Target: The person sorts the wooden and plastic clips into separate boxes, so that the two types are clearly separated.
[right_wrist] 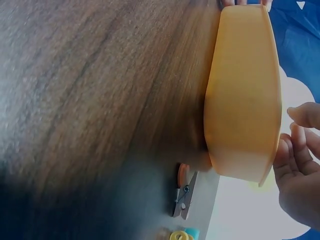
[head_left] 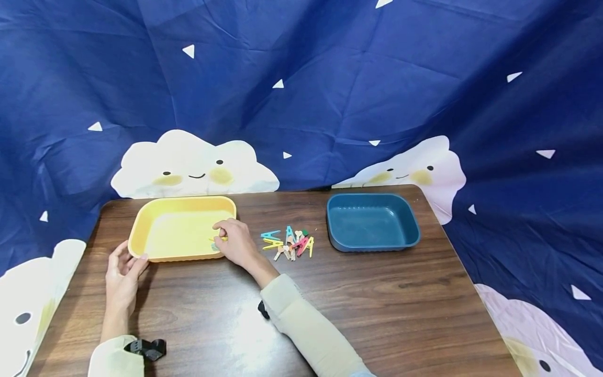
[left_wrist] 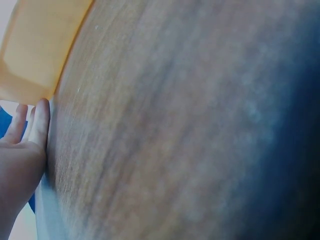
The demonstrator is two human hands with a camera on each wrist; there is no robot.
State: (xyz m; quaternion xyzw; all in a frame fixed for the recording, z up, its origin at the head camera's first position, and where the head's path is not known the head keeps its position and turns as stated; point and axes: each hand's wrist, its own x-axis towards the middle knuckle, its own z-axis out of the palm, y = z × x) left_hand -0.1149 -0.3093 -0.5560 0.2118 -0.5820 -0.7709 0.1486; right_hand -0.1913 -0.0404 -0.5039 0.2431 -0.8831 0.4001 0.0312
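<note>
A yellow tray [head_left: 183, 257] stands at the back left of the table. At its near left corner my left hand [head_left: 121, 280] holds it, with the thumb and fingers on either side of the corner. My right hand [head_left: 237, 242] is bent over the tray's right end; in the right wrist view its thumb and fingertips are apart with nothing visible between them. Small yellow and greenish pieces [head_left: 214, 246] show inside the tray beside its fingertips, partly hidden. Right of the hand lies a loose pile of small clothespins [head_left: 289, 245] in blue, yellow, pink and wood colours.
An empty-looking blue tray [head_left: 372, 247] stands at the back right, beyond the clothespins. The brown wooden table [head_left: 377, 309] meets a dark blue cloth backdrop [head_left: 301, 104] with white clouds. Black wrist straps [head_left: 148, 348] sit at the sleeves.
</note>
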